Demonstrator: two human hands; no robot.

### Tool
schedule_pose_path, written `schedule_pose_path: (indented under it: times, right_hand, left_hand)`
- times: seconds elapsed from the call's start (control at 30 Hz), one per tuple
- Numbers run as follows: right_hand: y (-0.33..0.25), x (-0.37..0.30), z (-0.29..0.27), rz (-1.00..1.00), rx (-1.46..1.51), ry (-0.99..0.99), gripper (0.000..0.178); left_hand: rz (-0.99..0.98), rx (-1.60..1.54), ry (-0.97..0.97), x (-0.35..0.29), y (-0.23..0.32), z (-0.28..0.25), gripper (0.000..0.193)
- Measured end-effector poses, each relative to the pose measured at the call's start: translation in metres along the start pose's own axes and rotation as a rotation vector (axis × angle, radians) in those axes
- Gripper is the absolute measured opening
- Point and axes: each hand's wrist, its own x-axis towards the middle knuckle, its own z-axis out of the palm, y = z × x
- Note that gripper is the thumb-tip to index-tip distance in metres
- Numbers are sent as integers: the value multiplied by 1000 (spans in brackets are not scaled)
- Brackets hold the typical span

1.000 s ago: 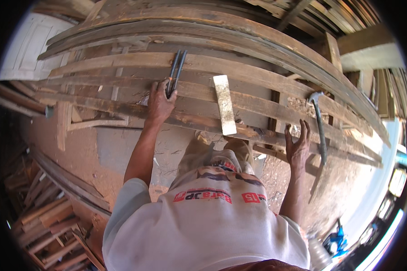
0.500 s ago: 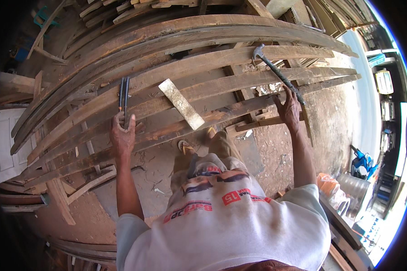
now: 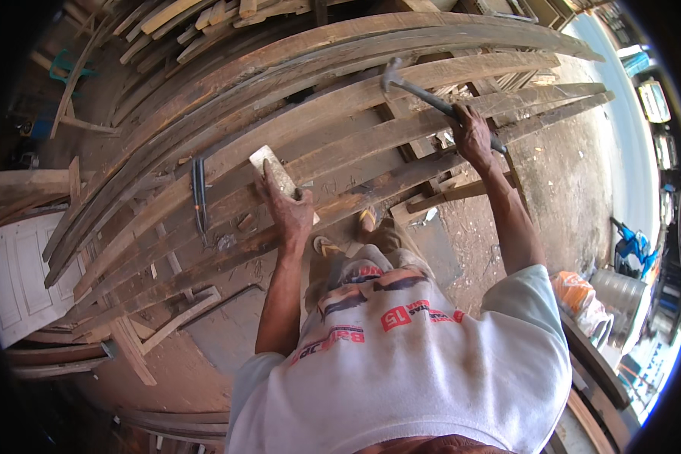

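Note:
My right hand is closed around the dark handle of a claw hammer, its metal head pointing left above the long timber beams. My left hand grips a pale, stained rectangular board across its width, fingers over one edge and thumb by the other. The board's lower part is mostly hidden under the hand. Left of it, two slim dark tools with orange marks lie side by side across the beams; their exact kind is unclear.
Several long wooden beams run left to right before me on wooden supports. More timber is stacked at the far side. A white panelled door leans at left. A metal drum and an orange-and-white bag stand at right.
My left hand has let go of the slim dark tools and moved right onto the pale board. My right hand has lifted the hammer and moved it slightly left and away from me.

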Motion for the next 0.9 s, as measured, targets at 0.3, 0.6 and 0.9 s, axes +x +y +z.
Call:
schedule_pose_path:
  times: [0.3,0.6,0.9]
  right_hand:
    - [-17,54,23,-280,80,-74,37]
    - [-48,19,-2,-205,90,18,41]
    - [-103,-145,-12,352,622,-246,25]
  left_hand:
    - [-46,-524,-49,20,-5,-33,86]
    - [-89,337,33,17,-9,-5,86]
    - [-56,68,-111,57,2,-26,87]
